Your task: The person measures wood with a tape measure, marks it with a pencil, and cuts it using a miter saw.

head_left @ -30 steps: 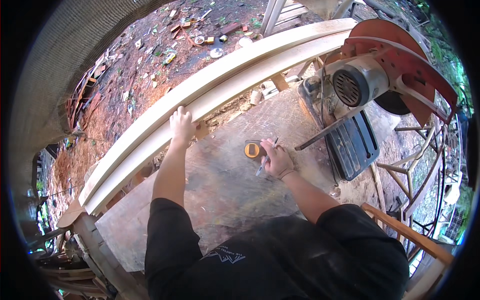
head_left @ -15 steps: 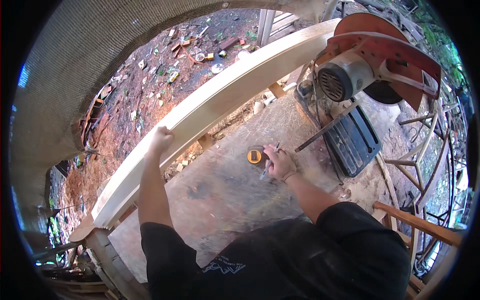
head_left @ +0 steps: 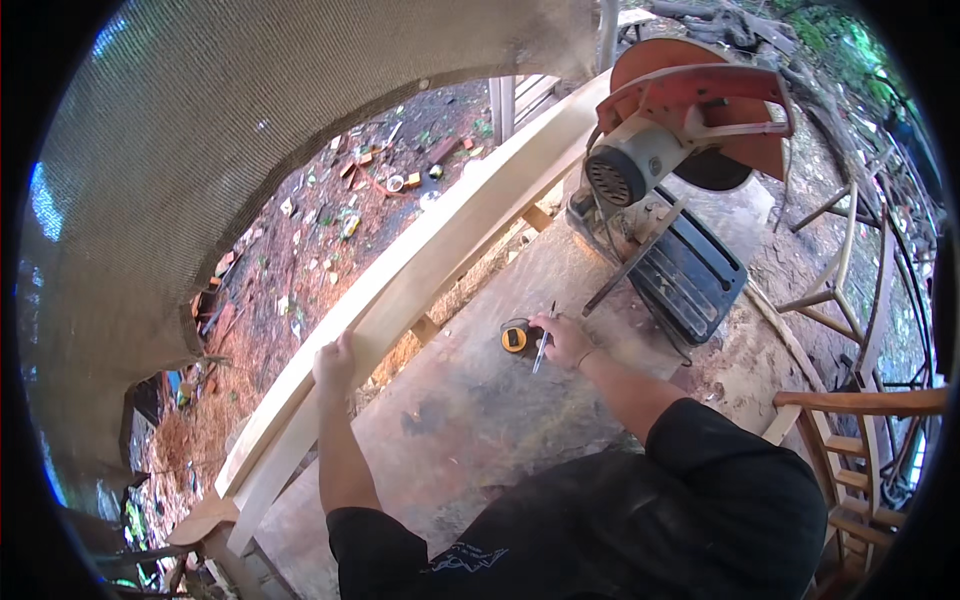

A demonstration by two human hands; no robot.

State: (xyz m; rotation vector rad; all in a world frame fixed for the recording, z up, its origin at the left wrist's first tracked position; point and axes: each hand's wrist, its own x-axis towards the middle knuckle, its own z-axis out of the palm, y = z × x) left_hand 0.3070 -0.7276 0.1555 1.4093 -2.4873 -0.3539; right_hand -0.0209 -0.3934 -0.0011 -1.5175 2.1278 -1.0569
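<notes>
A long pale wooden plank (head_left: 440,240) lies along the far edge of a worn workbench (head_left: 470,410). My left hand (head_left: 335,365) grips the plank's near edge, fingers wrapped over it. My right hand (head_left: 565,338) rests on the bench holding a thin pencil (head_left: 543,345) and touching a black and orange tape measure (head_left: 516,338). A chop saw (head_left: 665,170) with an orange blade guard stands just beyond my right hand.
Red dirt ground (head_left: 320,250) strewn with scraps and litter lies past the plank. A mesh fabric sheet (head_left: 200,150) hangs at the upper left. Wooden chair frames (head_left: 850,420) stand at the right.
My left hand has slid along the plank toward me and the view has shifted left. My right hand stays on the tape measure.
</notes>
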